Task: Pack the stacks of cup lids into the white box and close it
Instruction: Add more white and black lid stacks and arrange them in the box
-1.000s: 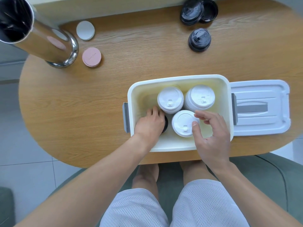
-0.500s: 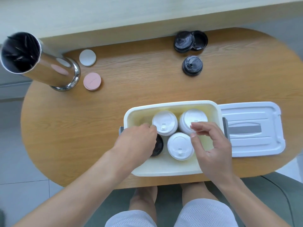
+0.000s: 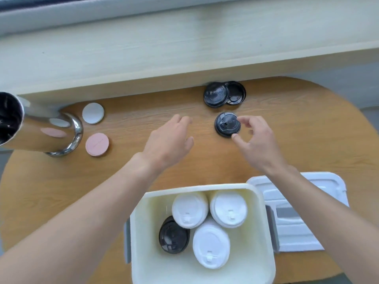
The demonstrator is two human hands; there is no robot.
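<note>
While both arms reach over the white box [image 3: 264, 222] toward the far side of the oval wooden table [image 3: 127, 181], a tilted steel cylinder [image 3: 41, 130] stands at far left with a white coaster [image 3: 93, 113] and a pink coaster [image 3: 97, 144] just beside its base. Box lid [image 3: 295, 228] lies flat on the table, touching the box's right side and partly hidden under the right forearm. Right hand [image 3: 259, 144]: thumb and curled fingers spread around a black lid stack [image 3: 227, 125], thumb tip at its near edge; firm contact not resolvable. Left hand [image 3: 171, 143]: fingers loosely extended, empty, above bare table left of that stack. Two overlapping black lids [image 3: 224, 94] sit farther back. Inside the box: three white lid stacks [image 3: 189, 210] and one black stack [image 3: 173, 235], upright, packed close together.
</note>
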